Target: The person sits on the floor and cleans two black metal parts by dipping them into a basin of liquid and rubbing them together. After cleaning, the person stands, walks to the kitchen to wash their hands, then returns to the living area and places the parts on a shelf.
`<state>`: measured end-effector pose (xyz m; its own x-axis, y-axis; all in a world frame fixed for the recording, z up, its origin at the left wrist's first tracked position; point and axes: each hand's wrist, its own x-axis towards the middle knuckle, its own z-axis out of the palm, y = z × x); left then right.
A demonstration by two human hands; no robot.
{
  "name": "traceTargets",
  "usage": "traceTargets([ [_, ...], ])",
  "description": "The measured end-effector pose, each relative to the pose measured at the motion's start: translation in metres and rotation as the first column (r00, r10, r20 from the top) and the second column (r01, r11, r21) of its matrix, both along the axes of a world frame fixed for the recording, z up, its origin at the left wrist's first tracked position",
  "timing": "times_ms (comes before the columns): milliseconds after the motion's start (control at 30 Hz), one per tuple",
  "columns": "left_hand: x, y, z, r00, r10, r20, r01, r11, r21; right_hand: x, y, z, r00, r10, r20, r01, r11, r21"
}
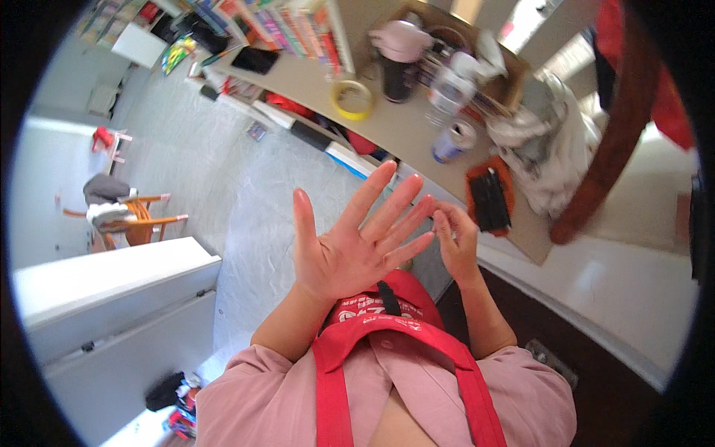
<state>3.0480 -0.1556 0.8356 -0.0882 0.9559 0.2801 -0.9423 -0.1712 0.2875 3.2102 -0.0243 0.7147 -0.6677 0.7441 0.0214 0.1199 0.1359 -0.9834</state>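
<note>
My left hand (352,246) is held up over my lap, palm towards me, with its fingers spread and nothing in it. Beside it, my right hand (461,240) has bent fingers that meet the tip of my left ring finger; whether they pinch it is hard to tell. Below both hands is the red apron (341,385) I wear, which bears white writing. Just beyond my right hand, an orange case with dark contents (489,195) lies on the shelf top (405,139).
Along the shelf top stand a drink can (453,141), a roll of yellow tape (352,100), a dark tumbler with a pink lid (399,61), a plastic bottle (451,92), a phone (254,60) and upright books (290,31). A white cabinet (128,313) stands at left, a wooden chair (137,218) beyond.
</note>
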Motion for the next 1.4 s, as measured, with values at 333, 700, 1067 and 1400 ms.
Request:
traceTargets([
  [333,-0.240,-0.153,-0.019,0.977,0.189,0.100,-0.208,0.949,0.237,-0.319,-0.129,0.022,0.861,0.496,-0.116,-0.507,0.856,-0.105],
  [700,-0.615,-0.357,-0.021,0.758,0.527,0.384,-0.612,0.778,0.141,-0.688,-0.263,0.000,0.663,0.741,0.103,-0.737,0.671,-0.083],
  [1067,-1.006,-0.474,-0.001,0.607,0.715,0.346,-0.795,0.539,0.279,-1.151,-0.327,-0.025,0.538,0.824,0.181,-0.832,0.553,-0.042],
  [1400,-1.279,-0.704,-0.028,0.149,0.900,0.411,-0.979,0.076,0.187,-1.629,-0.479,-0.239,0.149,0.917,0.371,-0.883,0.292,-0.367],
])
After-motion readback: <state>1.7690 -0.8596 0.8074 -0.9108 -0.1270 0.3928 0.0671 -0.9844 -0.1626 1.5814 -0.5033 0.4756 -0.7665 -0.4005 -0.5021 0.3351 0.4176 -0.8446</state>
